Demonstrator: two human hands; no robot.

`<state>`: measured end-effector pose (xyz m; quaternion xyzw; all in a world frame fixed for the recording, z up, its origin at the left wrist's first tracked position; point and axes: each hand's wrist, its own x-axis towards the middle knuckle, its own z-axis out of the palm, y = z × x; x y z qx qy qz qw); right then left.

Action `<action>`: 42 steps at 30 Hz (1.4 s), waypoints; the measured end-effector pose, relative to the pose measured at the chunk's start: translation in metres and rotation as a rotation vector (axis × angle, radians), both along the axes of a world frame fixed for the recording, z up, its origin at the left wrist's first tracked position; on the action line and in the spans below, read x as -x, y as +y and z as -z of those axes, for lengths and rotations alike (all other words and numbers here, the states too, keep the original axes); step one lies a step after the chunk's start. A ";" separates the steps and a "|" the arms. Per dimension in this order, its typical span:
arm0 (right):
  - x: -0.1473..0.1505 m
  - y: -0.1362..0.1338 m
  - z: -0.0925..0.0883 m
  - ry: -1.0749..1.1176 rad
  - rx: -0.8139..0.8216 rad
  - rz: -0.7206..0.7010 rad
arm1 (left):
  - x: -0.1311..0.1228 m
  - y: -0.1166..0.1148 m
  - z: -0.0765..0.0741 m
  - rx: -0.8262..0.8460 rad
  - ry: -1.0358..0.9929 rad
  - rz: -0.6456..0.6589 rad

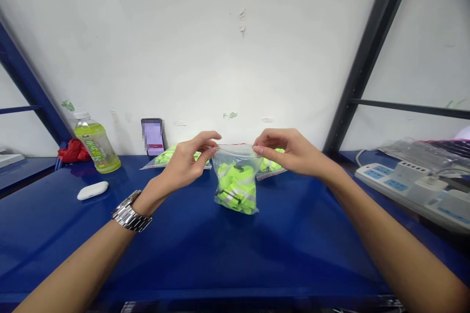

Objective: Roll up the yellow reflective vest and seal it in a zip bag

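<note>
A clear zip bag with folded neon-yellow fabric and grey reflective strips inside is upright above the blue table. My left hand pinches its top left corner between thumb and fingers. At the top right corner, my right hand grips the bag's edge the same way. The bag's top edge runs between both hands, with a thin red line along it. Behind my left hand lies another bag of yellow fabric, and a further one lies behind my right hand, partly hidden.
A phone leans against the wall. To the left are a green drink bottle, a red cloth and a white earphone case. White power strips and plastic wrapping are at right, beside a dark metal post.
</note>
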<state>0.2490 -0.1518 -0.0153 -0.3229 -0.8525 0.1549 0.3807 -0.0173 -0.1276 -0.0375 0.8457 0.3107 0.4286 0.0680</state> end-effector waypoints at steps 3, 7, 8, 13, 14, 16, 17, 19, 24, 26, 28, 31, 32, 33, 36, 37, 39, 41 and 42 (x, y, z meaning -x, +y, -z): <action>0.000 -0.005 -0.005 -0.046 0.017 -0.050 | 0.002 -0.007 -0.013 -0.032 0.212 0.066; 0.000 -0.012 -0.010 -0.184 0.036 -0.116 | 0.005 -0.013 -0.034 -0.008 0.418 0.069; -0.001 -0.014 -0.011 -0.219 0.025 -0.117 | 0.006 -0.013 -0.039 -0.003 0.474 0.069; -0.005 -0.016 -0.013 -0.296 -0.064 -0.051 | 0.015 -0.005 -0.056 -0.017 0.572 0.076; -0.006 -0.016 -0.013 -0.284 -0.066 -0.047 | 0.017 -0.002 -0.057 -0.028 0.558 0.068; -0.007 -0.015 -0.013 -0.244 -0.069 -0.038 | 0.019 0.002 -0.056 -0.047 0.522 0.034; -0.007 -0.014 -0.013 -0.219 -0.071 -0.023 | 0.018 0.004 -0.056 -0.056 0.506 0.017; -0.008 -0.012 -0.012 -0.177 -0.070 0.010 | 0.016 0.005 -0.054 -0.067 0.480 0.012; -0.012 -0.011 -0.010 -0.180 -0.025 0.003 | 0.006 0.001 -0.051 -0.043 0.459 0.095; -0.013 -0.012 -0.010 -0.197 -0.020 -0.022 | 0.003 0.000 -0.052 -0.046 0.465 0.108; -0.013 -0.012 -0.010 -0.207 -0.024 -0.037 | 0.002 0.001 -0.053 -0.030 0.512 0.128; -0.013 -0.010 -0.009 -0.212 -0.046 0.011 | 0.002 0.005 -0.053 -0.023 0.557 0.135; -0.013 -0.008 -0.008 -0.201 -0.067 0.052 | 0.002 0.007 -0.052 -0.031 0.539 0.114; -0.013 -0.006 -0.007 -0.185 -0.095 0.097 | 0.002 0.008 -0.051 -0.041 0.508 0.087; -0.013 0.001 -0.001 -0.108 -0.178 0.183 | 0.001 0.010 -0.044 -0.030 0.388 0.031; -0.013 0.003 0.001 -0.082 -0.190 0.186 | 0.001 0.010 -0.041 -0.011 0.344 0.034; -0.013 0.005 0.007 -0.032 -0.195 0.176 | 0.001 0.010 -0.035 0.040 0.252 0.054; -0.013 0.007 0.014 0.021 -0.193 0.170 | 0.002 0.010 -0.030 0.100 0.170 0.078; -0.013 0.007 0.017 0.048 -0.188 0.168 | 0.002 0.010 -0.028 0.134 0.138 0.088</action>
